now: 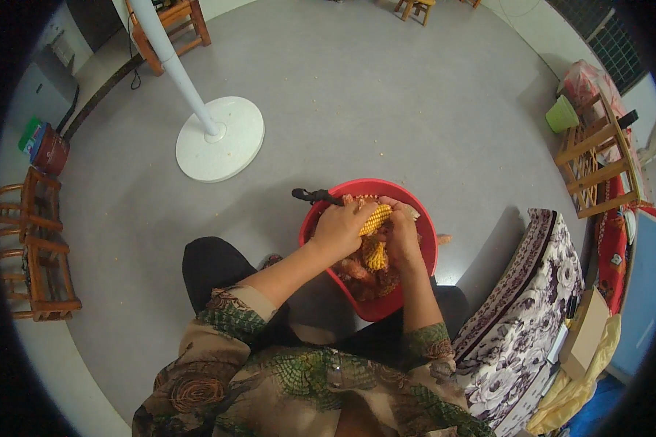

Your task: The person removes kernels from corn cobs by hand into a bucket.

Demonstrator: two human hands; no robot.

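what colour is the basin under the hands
Plain bright red: the basin shows best in the head view, the only one here.

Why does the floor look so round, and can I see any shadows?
In the head view, the fisheye lens bends straight edges, so the grey floor looks round; there too, soft shadows lie left of the red tub and the flowered cloth.

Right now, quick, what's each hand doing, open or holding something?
Left hand: closed, holding the yellow corn cob.
Right hand: closed, its grip on the same cob's right end.
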